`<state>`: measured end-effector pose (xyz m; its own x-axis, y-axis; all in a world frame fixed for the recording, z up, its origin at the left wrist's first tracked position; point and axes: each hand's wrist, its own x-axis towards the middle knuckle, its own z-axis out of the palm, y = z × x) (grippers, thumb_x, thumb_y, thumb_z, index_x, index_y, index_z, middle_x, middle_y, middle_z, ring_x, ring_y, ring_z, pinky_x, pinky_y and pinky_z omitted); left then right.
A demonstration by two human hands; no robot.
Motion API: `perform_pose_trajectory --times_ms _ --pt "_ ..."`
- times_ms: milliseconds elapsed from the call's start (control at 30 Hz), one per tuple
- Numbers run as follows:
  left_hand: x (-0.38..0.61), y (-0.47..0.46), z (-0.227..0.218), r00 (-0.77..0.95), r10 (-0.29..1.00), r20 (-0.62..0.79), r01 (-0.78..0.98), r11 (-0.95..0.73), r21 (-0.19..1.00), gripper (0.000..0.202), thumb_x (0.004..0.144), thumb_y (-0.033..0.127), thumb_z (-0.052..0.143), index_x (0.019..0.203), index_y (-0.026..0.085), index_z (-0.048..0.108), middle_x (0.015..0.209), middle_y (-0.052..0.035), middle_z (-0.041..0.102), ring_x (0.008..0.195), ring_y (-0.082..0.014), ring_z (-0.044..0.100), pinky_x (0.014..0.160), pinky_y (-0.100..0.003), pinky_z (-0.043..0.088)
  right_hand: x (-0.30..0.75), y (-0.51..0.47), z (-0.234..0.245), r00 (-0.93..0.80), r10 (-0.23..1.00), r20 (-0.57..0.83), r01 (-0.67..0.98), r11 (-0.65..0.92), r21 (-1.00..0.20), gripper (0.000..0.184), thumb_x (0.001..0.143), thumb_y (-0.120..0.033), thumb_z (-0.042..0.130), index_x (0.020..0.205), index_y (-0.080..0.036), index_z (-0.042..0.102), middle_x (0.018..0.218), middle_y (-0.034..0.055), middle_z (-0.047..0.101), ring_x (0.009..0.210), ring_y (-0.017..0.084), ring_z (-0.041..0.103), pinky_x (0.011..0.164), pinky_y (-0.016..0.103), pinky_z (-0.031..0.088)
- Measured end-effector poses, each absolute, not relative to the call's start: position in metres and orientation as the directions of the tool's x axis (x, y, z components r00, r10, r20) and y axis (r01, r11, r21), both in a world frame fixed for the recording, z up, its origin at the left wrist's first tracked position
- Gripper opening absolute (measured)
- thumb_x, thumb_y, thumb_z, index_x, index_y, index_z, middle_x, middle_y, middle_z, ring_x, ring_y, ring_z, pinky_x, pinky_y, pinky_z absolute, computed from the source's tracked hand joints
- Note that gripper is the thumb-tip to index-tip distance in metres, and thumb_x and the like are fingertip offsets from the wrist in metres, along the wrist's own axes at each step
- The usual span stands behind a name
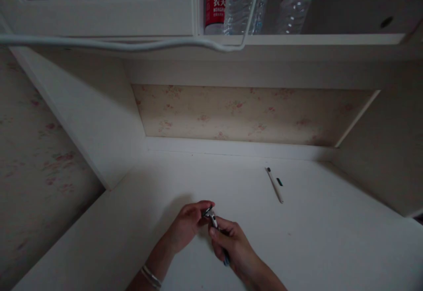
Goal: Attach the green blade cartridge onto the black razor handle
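My right hand (231, 242) is wrapped around the dark handle of a razor (214, 221), which slants up and to the left with its silver neck showing above my thumb. At the razor's head, the fingers of my left hand (188, 222) are closed on a small dark and silver piece, the cartridge end. Whether that piece is fully joined to the neck is too small to tell. Both hands are just above the white desk (158, 172). Farther back on the right lies a light-coloured pen (275, 186), beside a small dark green strip-like piece (279, 181).
A shelf (297, 39) overhangs the desk, carrying several plastic bottles (243, 6). A white cable (132, 45) runs along the shelf's front and bends upward. Side panels (95, 101) stand left and right, with flowered wallpaper (205, 112) behind.
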<state>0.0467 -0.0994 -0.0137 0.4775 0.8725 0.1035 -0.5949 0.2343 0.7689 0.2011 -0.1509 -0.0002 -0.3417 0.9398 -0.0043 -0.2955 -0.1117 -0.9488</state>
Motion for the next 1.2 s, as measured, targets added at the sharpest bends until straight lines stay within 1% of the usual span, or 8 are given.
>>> perform_pose_trajectory --times_ms 233,533,700,767,833,933,1067,1200 --pt "0.049 -0.098 -0.013 0.519 0.848 0.107 -0.59 0.265 0.763 0.027 0.071 0.023 0.073 0.097 0.018 0.071 0.112 -0.0119 0.065 0.091 -0.0201 0.061 0.086 -0.036 0.041 0.202 -0.15 0.001 -0.325 0.945 -0.022 -0.297 -0.124 -0.947 0.038 0.084 -0.047 0.057 0.097 -0.013 0.064 0.042 -0.0077 0.04 0.035 0.005 0.025 0.037 0.02 0.016" --pt "0.051 -0.098 -0.013 0.443 0.891 0.097 -0.604 0.217 0.767 0.026 0.067 0.023 0.076 0.092 0.018 0.073 0.103 -0.0083 0.068 0.087 -0.0187 0.06 0.082 -0.033 0.044 0.203 -0.148 0.002 -0.312 0.95 -0.008 -0.252 -0.091 -0.964 0.035 0.087 -0.044 0.054 0.099 -0.013 0.063 0.043 -0.0078 0.041 0.037 0.005 0.026 0.04 0.02 0.017" --pt "0.052 -0.096 -0.017 0.349 0.936 0.036 -0.58 0.185 0.793 0.03 0.065 0.026 0.078 0.093 0.018 0.072 0.1 -0.0085 0.069 0.083 -0.0163 0.059 0.078 -0.029 0.043 0.203 -0.146 0.002 -0.295 0.955 0.008 -0.27 -0.075 -0.96 0.032 0.085 -0.043 0.057 0.096 -0.013 0.064 0.042 -0.0078 0.041 0.036 0.004 0.029 0.039 0.019 0.018" --pt "0.052 -0.095 -0.018 0.314 0.949 0.025 -0.579 0.171 0.797 0.034 0.065 0.027 0.078 0.097 0.018 0.071 0.101 -0.0088 0.068 0.083 -0.016 0.059 0.076 -0.028 0.043 0.202 -0.143 0.0 -0.262 0.965 0.011 -0.294 -0.069 -0.953 0.033 0.082 -0.043 0.061 0.099 -0.015 0.063 0.049 -0.0061 0.047 0.036 0.004 0.034 0.038 0.017 0.022" --pt "0.052 -0.094 -0.018 0.316 0.948 0.033 -0.574 0.163 0.802 0.039 0.064 0.03 0.078 0.101 0.018 0.07 0.099 -0.0095 0.068 0.083 -0.017 0.059 0.075 -0.029 0.042 0.202 -0.141 -0.005 -0.231 0.973 0.005 -0.332 -0.074 -0.94 0.034 0.08 -0.045 0.062 0.098 -0.016 0.063 0.064 -0.0022 0.056 0.039 0.004 0.042 0.038 0.016 0.03" --pt "0.052 -0.096 -0.014 0.353 0.935 0.026 -0.55 0.185 0.815 0.043 0.066 0.033 0.077 0.105 0.018 0.068 0.089 -0.0089 0.068 0.079 -0.0174 0.058 0.073 -0.03 0.042 0.2 -0.141 -0.009 -0.246 0.969 -0.005 -0.414 -0.11 -0.904 0.034 0.082 -0.047 0.059 0.096 -0.016 0.062 0.079 0.0025 0.06 0.042 0.006 0.05 0.038 0.018 0.037" --pt "0.055 -0.099 -0.01 0.326 0.945 -0.015 -0.483 0.18 0.857 0.033 0.07 0.029 0.074 0.1 0.017 0.069 0.077 -0.0054 0.066 0.072 -0.0151 0.057 0.072 -0.029 0.042 0.199 -0.142 -0.008 -0.288 0.957 -0.028 -0.489 -0.171 -0.856 0.032 0.087 -0.043 0.053 0.1 -0.015 0.061 0.082 0.005 0.062 0.044 0.007 0.052 0.039 0.018 0.04" --pt "0.056 -0.101 -0.005 0.287 0.957 0.036 -0.374 0.078 0.924 0.025 0.075 0.029 0.069 0.095 0.014 0.07 0.077 -0.0057 0.064 0.073 -0.0156 0.057 0.071 -0.028 0.043 0.197 -0.142 -0.009 -0.301 0.953 -0.031 -0.509 -0.188 -0.84 0.031 0.089 -0.042 0.05 0.095 -0.013 0.062 0.082 0.0056 0.062 0.044 0.007 0.052 0.038 0.018 0.04"
